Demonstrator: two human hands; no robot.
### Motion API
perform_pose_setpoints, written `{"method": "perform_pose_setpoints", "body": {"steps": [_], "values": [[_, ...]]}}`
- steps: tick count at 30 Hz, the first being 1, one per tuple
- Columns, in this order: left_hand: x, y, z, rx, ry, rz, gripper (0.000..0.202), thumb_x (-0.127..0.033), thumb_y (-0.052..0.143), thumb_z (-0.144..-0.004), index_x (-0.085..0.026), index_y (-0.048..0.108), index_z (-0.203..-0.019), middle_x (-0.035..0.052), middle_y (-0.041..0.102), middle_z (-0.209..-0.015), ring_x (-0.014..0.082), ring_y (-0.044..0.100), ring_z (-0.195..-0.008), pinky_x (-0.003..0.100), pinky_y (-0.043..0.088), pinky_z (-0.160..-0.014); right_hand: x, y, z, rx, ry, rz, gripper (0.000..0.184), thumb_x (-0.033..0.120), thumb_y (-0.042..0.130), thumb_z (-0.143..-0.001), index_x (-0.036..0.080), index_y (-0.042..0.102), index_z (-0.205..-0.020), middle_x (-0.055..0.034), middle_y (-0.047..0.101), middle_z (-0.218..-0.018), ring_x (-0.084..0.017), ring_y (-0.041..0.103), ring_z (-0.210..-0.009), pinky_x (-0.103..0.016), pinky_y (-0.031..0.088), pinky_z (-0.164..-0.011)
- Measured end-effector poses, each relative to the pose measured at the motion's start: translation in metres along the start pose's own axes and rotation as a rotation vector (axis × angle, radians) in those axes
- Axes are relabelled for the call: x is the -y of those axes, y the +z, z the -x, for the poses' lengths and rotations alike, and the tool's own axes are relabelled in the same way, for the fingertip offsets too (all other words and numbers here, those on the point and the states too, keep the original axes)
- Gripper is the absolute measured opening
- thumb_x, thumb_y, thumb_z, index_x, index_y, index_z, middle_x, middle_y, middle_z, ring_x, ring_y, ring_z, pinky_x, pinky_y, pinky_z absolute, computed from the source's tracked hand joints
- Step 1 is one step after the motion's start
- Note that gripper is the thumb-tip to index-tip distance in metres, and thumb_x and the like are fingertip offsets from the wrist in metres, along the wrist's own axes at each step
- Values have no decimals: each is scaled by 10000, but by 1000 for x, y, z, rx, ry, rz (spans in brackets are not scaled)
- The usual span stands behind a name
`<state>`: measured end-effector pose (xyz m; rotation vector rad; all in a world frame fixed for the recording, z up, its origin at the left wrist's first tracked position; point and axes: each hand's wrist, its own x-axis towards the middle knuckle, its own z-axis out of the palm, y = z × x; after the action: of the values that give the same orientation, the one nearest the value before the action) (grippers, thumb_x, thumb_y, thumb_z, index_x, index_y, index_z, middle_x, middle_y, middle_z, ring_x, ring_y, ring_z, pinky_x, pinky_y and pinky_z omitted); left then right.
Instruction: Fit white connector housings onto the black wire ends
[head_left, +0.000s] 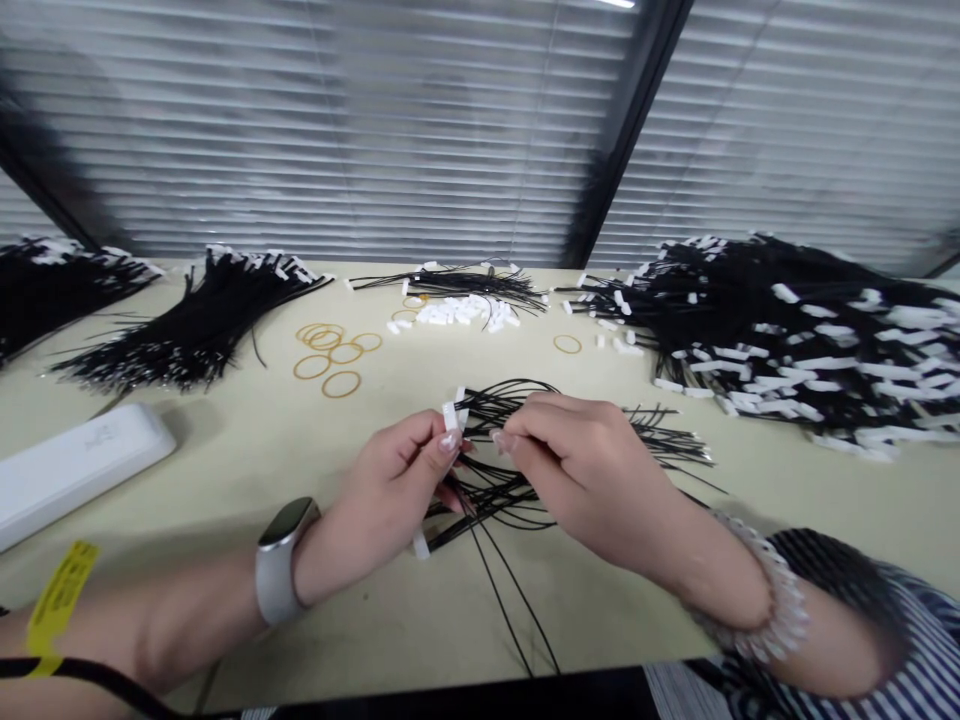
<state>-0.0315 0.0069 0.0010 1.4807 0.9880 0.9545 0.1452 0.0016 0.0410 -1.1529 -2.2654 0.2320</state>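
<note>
My left hand point(409, 460) pinches a small white connector point(451, 416) with black wires running out of it to the right. To its right, my right hand point(581, 465) has thumb and index finger pressed together close to the connector, at the black wires; whether a single wire lies between the fingertips is too small to tell. Beneath both hands lies a loose bunch of black wires point(495, 495) with white connectors at its left end. Two wires hang from the left hand toward the table's front edge.
Yellow rubber bands point(341, 384) lie left of centre, near a pile of loose white connectors point(465, 311). A big heap of wires with white connectors point(787, 330) covers the right. Wire bundles point(202, 320) and a white device point(82, 460) are on the left.
</note>
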Motion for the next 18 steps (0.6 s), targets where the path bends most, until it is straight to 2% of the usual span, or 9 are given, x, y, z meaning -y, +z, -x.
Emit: {"method": "perform_pose_setpoints", "body": {"steps": [5, 12, 18], "values": [[-1, 0, 2, 17, 5, -40, 256, -371, 434, -869, -174, 456, -708, -38, 455, -619, 89, 548, -528, 204, 499, -499, 0, 1, 0, -8, 22, -41, 176, 91, 452, -822, 149, 542, -682, 10, 564, -680, -81, 477, -645, -220, 356, -617], [-7, 2, 2, 34, 8, -131, 260, -346, 421, -865, -166, 449, -679, -46, 446, -590, 91, 565, -500, 184, 451, -462, 1, -3, -2, 95, 88, -26, 203, 147, 441, -846, 156, 541, -669, 19, 553, -672, -75, 453, -612, -222, 337, -589], [-4, 1, 1, 32, -38, -171, 283, -380, 392, -872, -161, 472, -710, -40, 448, -603, 102, 556, -512, 200, 459, -461, 3, 5, 1, 98, 50, -17, 202, 160, 432, -855, 157, 570, -708, 8, 563, -687, -84, 472, -632, -227, 349, -604]]}}
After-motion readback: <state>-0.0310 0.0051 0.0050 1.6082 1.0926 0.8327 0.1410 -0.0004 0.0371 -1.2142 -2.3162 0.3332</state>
